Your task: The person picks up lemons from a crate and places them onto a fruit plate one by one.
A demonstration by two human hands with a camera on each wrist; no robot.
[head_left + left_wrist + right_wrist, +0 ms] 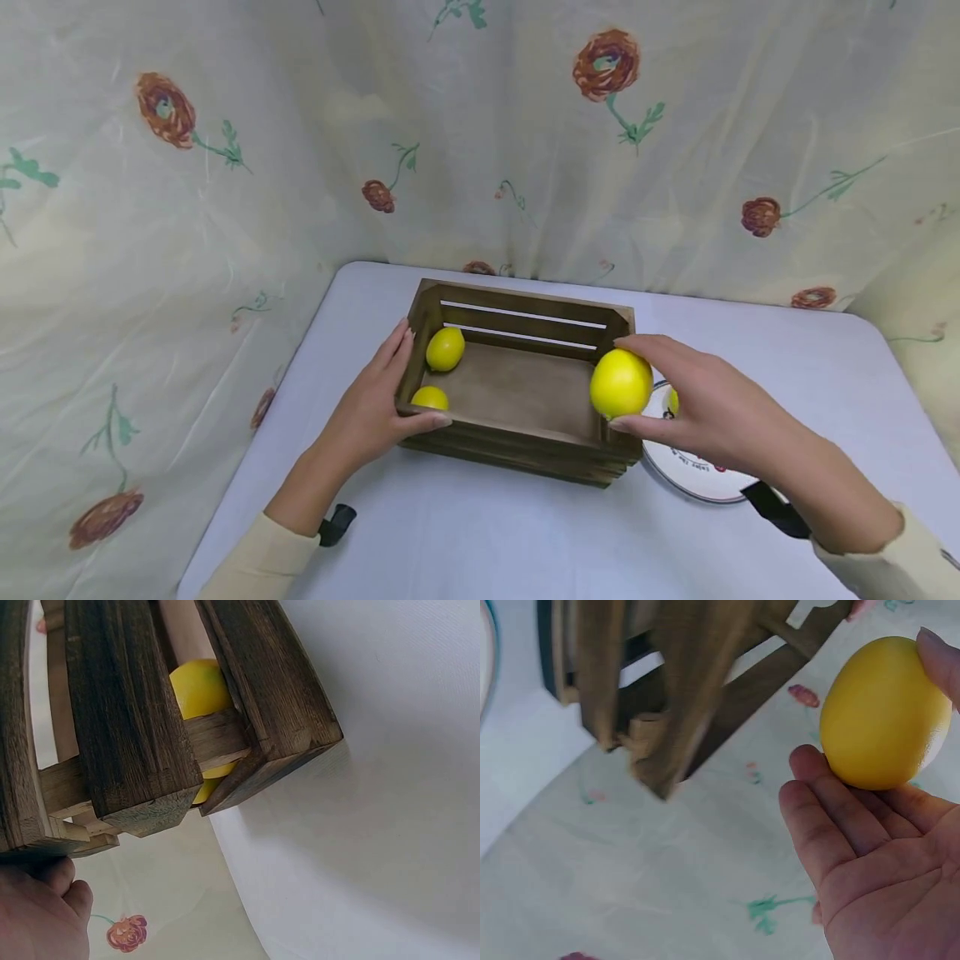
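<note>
A yellow lemon [621, 383] is pinched between the thumb and fingers of my right hand [708, 396], over the right end of a brown wooden crate [517, 429]. The right wrist view shows that lemon [885, 712] held against the fingers, with the crate's slats [682, 682] beside it. My left hand [375, 396] holds the crate's left end, thumb over the front rim and fingers along the side. Inside, at the left, lie two more lemons, one at the back [446, 348] and one at the front [430, 397], partly hidden by the front wall.
A round white plate [693, 483] with printed lettering sits right of the crate. Another yellow fruit [672, 402] on it is mostly hidden behind my right hand. A white cloth covers the table [480, 533]. Flower-patterned curtains [480, 125] hang behind and at the sides.
</note>
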